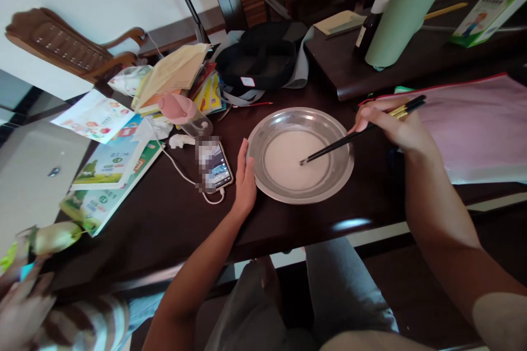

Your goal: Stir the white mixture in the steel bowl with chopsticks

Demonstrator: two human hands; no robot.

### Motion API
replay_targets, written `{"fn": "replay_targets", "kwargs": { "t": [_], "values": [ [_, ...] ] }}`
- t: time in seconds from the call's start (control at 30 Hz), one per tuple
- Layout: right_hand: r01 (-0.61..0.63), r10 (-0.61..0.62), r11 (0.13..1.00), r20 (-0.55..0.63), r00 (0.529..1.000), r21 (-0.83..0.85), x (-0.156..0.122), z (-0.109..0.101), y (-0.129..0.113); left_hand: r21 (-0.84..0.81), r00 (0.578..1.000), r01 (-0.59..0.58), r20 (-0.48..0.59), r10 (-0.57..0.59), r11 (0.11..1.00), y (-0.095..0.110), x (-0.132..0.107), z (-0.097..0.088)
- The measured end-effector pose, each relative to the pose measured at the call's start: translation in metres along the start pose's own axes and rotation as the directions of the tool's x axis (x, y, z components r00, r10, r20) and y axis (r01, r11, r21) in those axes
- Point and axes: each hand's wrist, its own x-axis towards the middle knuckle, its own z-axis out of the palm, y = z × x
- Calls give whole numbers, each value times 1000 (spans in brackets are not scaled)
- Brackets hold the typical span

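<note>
A round, shallow metal bowl sits on the dark table, with a milky white liquid across its bottom. My left hand holds the bowl by its left side, thumb near the rim and fingers along the outer wall. Pinched in my right hand, above the bowl's right edge, are black chopsticks with gold bands near the top. They slant down to the left, and their tips meet the liquid near the middle of the bowl.
A phone on a charging cable lies left of the bowl, near a pink-lidded cup. Books spread farther left. Behind are a black case and a green cylinder. Another person's hand shows at lower left.
</note>
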Motion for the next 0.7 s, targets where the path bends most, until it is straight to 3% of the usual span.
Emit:
{"fn": "replay_targets", "kwargs": {
  "t": [0.07, 0.13, 0.2, 0.3, 0.37, 0.57, 0.63, 0.7],
  "values": [
    [-14, 14, 1000, 133, 991, -2, -1, 3, -1, -1, 1000, -4, -1, 4, 1000, -1, 0, 1],
    [-7, 14, 999, 195, 981, -39, 0, 7, -1, -2, 1000, -16, -4, 16, 1000, -1, 0, 1],
    [-7, 18, 997, 135, 991, -80, 1, 8, 1, -1, 1000, -20, -6, 20, 1000, -2, 0, 1],
    [-35, 30, 995, -52, 998, -96, 3, 3, 2, 1, 1000, -13, -5, 13, 1000, -2, 1, 1],
    [-34, 29, 998, -81, 996, -53, 3, -1, 1, -3, 1000, -10, -4, 10, 1000, -2, 1, 0],
    [-17, 24, 999, 215, 976, -36, 0, 7, -2, 0, 1000, -12, -2, 12, 1000, -2, 0, 2],
    [-16, 26, 998, 147, 989, -68, 1, 7, 0, 2, 1000, -9, -5, 9, 1000, -2, 0, 2],
    [-27, 27, 995, 7, 1000, -93, 3, 3, 2, 2, 1000, -7, -8, 7, 1000, -1, 0, 2]
  ]
}}
